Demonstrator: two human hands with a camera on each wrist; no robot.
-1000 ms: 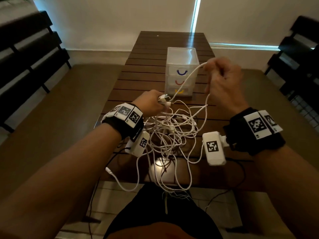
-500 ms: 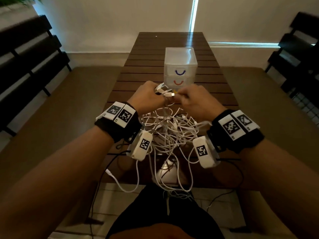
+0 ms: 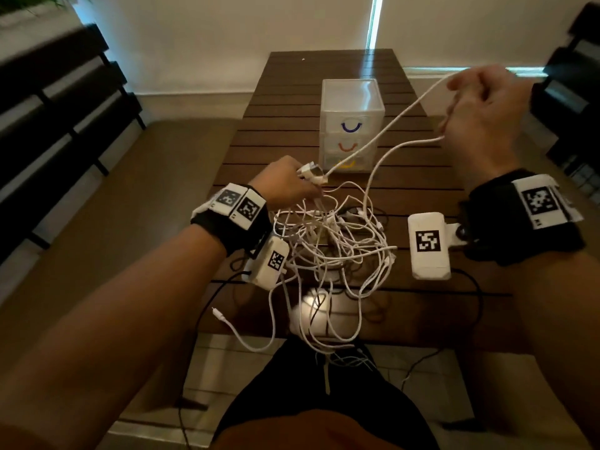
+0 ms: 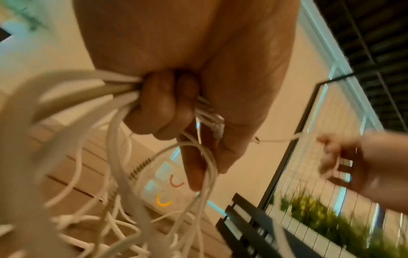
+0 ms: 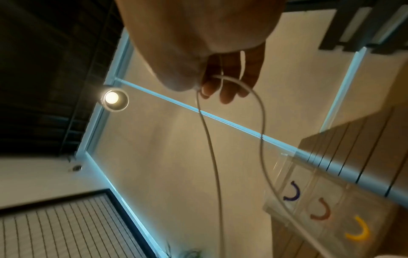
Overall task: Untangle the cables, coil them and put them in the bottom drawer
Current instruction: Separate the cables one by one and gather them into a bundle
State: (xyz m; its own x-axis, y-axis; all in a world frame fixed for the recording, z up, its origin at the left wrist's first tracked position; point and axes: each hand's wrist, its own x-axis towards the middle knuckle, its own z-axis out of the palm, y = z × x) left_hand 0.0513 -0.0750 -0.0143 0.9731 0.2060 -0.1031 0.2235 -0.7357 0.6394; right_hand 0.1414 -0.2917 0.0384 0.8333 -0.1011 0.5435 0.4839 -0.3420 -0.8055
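Note:
A tangle of white cables (image 3: 334, 245) lies on the near end of the dark slatted table (image 3: 279, 138); several strands hang over its front edge. My left hand (image 3: 292, 186) grips a bunch of cable ends and plugs (image 4: 209, 118) just above the heap. My right hand (image 3: 480, 108) is raised to the right of the drawer unit and pinches one white cable (image 3: 389, 125) that runs taut back to the left hand, with a second length looping down to the heap (image 5: 262, 122). The clear drawer unit (image 3: 352, 92) stands mid-table with blue, red and yellow handles; the bottom drawer (image 3: 344, 164) is closed.
Dark slatted benches stand along the left (image 3: 58, 125) and at the far right (image 3: 571, 102). A white wall closes the far end. A loose plug (image 3: 219, 316) dangles off the table's front edge above my lap. Black wires trail from the wrist cameras.
From meeting the left hand over the heap, my right hand has swung up and far right, drawing one cable out into a long taut line. The left hand kept its grip and stayed nearly still.

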